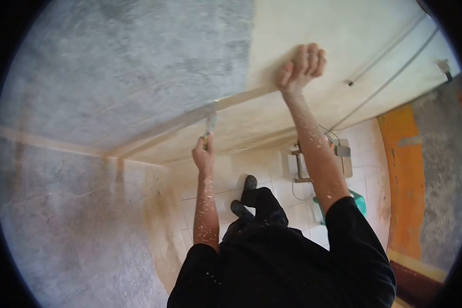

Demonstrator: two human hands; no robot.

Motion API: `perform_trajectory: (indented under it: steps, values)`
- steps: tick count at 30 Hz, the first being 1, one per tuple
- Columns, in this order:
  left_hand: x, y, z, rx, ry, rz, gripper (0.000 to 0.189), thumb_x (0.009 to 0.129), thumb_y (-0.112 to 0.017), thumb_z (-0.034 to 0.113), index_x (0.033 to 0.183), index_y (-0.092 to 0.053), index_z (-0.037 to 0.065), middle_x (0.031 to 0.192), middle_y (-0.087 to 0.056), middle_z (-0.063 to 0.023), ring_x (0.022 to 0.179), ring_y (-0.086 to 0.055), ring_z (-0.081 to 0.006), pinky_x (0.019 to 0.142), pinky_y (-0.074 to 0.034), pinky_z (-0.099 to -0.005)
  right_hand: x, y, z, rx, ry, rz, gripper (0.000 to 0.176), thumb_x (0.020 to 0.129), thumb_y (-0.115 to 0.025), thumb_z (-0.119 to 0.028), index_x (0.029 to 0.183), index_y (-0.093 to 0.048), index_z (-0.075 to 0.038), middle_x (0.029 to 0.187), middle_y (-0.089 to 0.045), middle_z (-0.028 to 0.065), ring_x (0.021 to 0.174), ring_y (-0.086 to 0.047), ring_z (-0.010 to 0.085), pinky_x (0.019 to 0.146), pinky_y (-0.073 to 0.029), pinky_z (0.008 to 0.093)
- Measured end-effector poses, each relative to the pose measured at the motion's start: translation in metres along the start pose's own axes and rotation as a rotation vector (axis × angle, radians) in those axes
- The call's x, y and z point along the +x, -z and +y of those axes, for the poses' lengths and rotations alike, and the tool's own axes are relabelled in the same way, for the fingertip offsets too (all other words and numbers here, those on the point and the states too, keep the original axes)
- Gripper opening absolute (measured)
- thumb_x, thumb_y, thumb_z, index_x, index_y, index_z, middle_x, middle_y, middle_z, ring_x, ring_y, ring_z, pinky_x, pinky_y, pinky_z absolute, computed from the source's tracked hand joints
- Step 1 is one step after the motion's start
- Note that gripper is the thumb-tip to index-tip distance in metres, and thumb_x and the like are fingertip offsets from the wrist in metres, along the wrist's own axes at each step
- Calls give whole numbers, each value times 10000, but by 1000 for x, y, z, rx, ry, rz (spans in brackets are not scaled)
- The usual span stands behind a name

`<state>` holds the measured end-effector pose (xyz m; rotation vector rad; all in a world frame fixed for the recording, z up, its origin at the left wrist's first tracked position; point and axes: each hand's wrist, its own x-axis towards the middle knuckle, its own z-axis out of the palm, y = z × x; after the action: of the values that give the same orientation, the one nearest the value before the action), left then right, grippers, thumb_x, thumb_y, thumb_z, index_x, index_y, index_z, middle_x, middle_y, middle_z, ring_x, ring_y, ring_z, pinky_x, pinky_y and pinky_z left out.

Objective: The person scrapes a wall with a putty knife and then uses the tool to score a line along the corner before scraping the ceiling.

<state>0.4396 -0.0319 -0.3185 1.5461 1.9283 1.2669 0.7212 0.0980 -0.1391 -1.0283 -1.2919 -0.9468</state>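
My left hand (204, 153) is closed round the handle of a scraper (211, 122). The scraper's flat blade points up and meets the wall at a brownish band (179, 120). Higher and to the right, my right hand (303, 68) rests against the cream part of the wall (344, 38). Its fingers are apart and slightly bent, and I see nothing in it. Pale flakes cling to both forearms. Above the scraper, the wall (154, 56) is patchy grey.
Two thin cables (395, 77) run along the wall at right. Below my right arm stand a small bench-like object (344, 159) and a green plastic stool (361, 204). Pale tiles (292, 205) cover the floor. A grey-stained wall (77, 220) is on the left, an orange panel (403, 179) on the right.
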Motion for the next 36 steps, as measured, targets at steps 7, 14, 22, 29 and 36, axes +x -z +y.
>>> perform_trajectory:
  steps: [7, 14, 22, 29, 36]
  values:
    - [16, -22, 24, 76, -251, 3, 313, 889, -633, 371, 790, -617, 74, 607, -609, -133, 546, -618, -298, 496, -455, -369, -3, 3, 0, -37, 38, -6, 514, 997, -297, -377, 1362, -430, -40, 1466, -340, 159, 1378, -212, 353, 1109, -140, 498]
    - [-2, -3, -32, -72, 30, -41, 310, 870, -651, 373, 778, -598, 82, 560, -568, -140, 537, -589, -359, 486, -448, -421, -1, -2, 4, -26, 89, 9, 527, 999, -300, -377, 1369, -406, -17, 1461, -339, 174, 1391, -195, 355, 1120, -133, 501]
    - [2, -6, 49, 11, -66, -43, 253, 895, -632, 321, 870, -637, 69, 595, -585, -148, 506, -576, -313, 494, -440, -378, 2, 0, 6, -44, 115, -18, 534, 1003, -282, -385, 1389, -375, -29, 1474, -317, 174, 1391, -194, 356, 1114, -133, 506]
    - [9, -7, 75, -26, -7, -58, 251, 880, -651, 303, 859, -630, 54, 630, -597, -197, 598, -622, -378, 492, -441, -411, -4, 3, 2, -49, 80, -54, 554, 1006, -283, -404, 1371, -385, 0, 1473, -309, 183, 1393, -188, 375, 1117, -135, 512]
    - [1, -5, 66, -167, 131, -31, 343, 907, -621, 336, 833, -638, 2, 596, -557, -210, 480, -501, -261, 503, -419, -360, -4, 3, 6, -53, 98, -53, 545, 1006, -276, -406, 1380, -381, -25, 1485, -297, 164, 1399, -184, 357, 1130, -139, 499]
